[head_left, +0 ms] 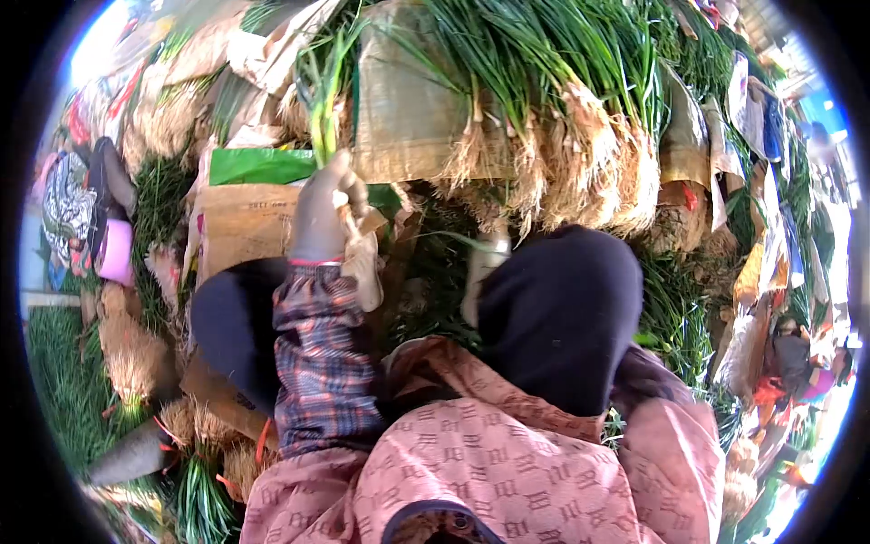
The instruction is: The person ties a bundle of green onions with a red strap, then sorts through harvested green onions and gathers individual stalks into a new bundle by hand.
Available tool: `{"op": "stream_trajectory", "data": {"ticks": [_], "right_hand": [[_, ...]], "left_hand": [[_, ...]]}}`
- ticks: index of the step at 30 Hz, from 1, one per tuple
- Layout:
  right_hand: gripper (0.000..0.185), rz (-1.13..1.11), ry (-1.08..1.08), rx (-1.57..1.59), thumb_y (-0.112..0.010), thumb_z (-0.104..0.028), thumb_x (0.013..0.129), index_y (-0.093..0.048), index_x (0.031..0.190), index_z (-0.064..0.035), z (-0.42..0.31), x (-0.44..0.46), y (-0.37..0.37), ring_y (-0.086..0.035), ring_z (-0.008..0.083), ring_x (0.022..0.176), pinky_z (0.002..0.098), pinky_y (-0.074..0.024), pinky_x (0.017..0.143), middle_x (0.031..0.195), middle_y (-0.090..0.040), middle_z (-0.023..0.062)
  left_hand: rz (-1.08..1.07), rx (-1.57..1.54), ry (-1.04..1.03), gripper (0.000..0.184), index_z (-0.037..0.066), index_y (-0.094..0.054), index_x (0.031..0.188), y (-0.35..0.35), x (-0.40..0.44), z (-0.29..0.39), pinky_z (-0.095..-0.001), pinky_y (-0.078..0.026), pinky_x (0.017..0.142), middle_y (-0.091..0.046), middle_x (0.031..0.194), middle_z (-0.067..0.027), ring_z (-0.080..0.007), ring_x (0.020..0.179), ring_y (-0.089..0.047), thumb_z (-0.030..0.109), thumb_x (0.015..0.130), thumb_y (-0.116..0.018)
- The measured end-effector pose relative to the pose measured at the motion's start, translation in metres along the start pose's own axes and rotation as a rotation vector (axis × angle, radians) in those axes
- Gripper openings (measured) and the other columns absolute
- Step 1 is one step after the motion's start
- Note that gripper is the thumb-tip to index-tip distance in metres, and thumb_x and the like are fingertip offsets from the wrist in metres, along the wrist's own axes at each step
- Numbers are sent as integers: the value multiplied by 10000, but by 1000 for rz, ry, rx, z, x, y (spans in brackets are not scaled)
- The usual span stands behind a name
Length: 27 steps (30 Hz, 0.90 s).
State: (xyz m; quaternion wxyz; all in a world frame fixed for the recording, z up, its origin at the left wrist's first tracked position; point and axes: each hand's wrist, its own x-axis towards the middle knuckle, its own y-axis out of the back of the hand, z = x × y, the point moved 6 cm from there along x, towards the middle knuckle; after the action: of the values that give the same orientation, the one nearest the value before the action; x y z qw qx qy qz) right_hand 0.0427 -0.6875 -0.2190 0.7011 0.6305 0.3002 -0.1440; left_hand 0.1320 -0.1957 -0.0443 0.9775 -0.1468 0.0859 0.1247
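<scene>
So closest up is this pink patterned smock point(507, 462), taking up most of the bottom. Past it there's a big heap of green onions point(589, 136) lying over a yellowish sheet point(408, 118), roots facing the person, leaves pointing away. Two dark-trousered knees next, the right knee point(562, 317) looking bigger than the left knee point(231, 317), which is partly behind a plaid sleeve point(326, 363). Just beyond that left knee there's a piece of cardboard point(245, 222) with a bright green strip point(258, 166) along its far edge.

Then the small bunch point(323, 113) of green onions, just left of the sheet, its pale lower ends in the left hand point(331, 213). Fingers look curled closed round the stalks, though it's kinda blurry so don't quote me. Can't see the right hand, so no clue about those fingers. Smallest bit: a thin red band point(314, 263) at the left cuff.
</scene>
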Motion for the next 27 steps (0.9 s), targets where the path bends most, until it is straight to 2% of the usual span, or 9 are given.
{"op": "stream_trajectory", "data": {"ticks": [6, 8, 12, 14, 19, 22, 25, 26, 27], "right_hand": [[614, -330, -557, -88, -523, -316, 852, -279, 1401, -187, 191, -228, -103, -513, 296, 1134, 440, -450, 887, 1286, -486, 165], [624, -336, -717, -71, -534, -311, 846, -278, 1400, -178, 217, -282, -143, -530, 295, 1119, 437, -459, 878, 1273, -496, 171], [644, -227, -912, -37, -554, -303, 834, -276, 1397, -161, 222, -321, -193, -564, 292, 1090, 432, -476, 861, 1249, -517, 184], [609, -258, -803, 21, -451, -510, 852, -392, 1334, -143, 248, -319, -216, -559, 356, 1072, 457, -471, 862, 1243, -512, 216], [414, -602, -551, -347, -553, -372, 802, -562, 1084, -69, 234, -235, 8, -606, 353, 940, 464, -501, 765, 1014, -607, 208], [234, -10, -202, -451, -566, -256, 763, -651, 870, -66, 78, -122, 225, -642, 312, 784, 419, -520, 692, 856, -659, 163], [291, 420, 215, 183, -512, -289, 855, -611, 761, -32, -56, -9, 314, -573, 267, 561, 365, -478, 565, 649, -599, 135], [332, 433, 409, 404, -506, -312, 886, -605, 737, -33, -101, 35, 321, -535, 216, 507, 340, -458, 523, 610, -573, 107], [313, 434, 302, 340, -519, -321, 880, -616, 803, -34, -126, 71, 326, -571, 217, 561, 352, -483, 565, 677, -604, 112]], "left_hand": [[-112, -83, 47, 329, 131, -432, 706, -46, 9, -4, -217, -349, 446, -491, 572, -18, -104, 471, -466, 389, 894, -513], [-91, -39, -15, 371, 70, -484, 694, -50, 20, -11, -282, -414, 419, -514, 525, -64, -153, 441, -508, 388, 877, -537], [-166, -98, -34, 317, 78, -526, 729, -80, 28, -19, -254, -399, 457, -555, 578, -58, -134, 481, -512, 350, 887, -564], [-284, -130, -184, 331, 80, -505, 756, -107, 30, -2, -262, -418, 479, -536, 576, -75, -148, 479, -483, 373, 907, -538], [-228, -373, 409, 246, 90, -542, 941, -135, 71, -53, -293, -446, 482, -601, 776, -78, -178, 633, -578, 325, 877, -580], [-305, -390, 608, 255, 88, -558, 982, -123, 96, -134, -253, -415, 459, -591, 799, -47, -180, 677, -588, 308, 859, -595], [-80, -228, 503, 240, 75, -552, 971, -107, 67, -116, -258, -384, 424, -543, 802, -36, -155, 651, -560, 286, 857, -573], [-230, -170, 461, 253, 63, -547, 961, -104, 67, -115, -262, -382, 475, -516, 773, -30, -142, 652, -526, 290, 854, -575], [-264, -140, 403, 275, 55, -550, 960, -97, 68, -114, -250, -367, 459, -534, 748, -36, -146, 617, -528, 311, 860, -555]]}}
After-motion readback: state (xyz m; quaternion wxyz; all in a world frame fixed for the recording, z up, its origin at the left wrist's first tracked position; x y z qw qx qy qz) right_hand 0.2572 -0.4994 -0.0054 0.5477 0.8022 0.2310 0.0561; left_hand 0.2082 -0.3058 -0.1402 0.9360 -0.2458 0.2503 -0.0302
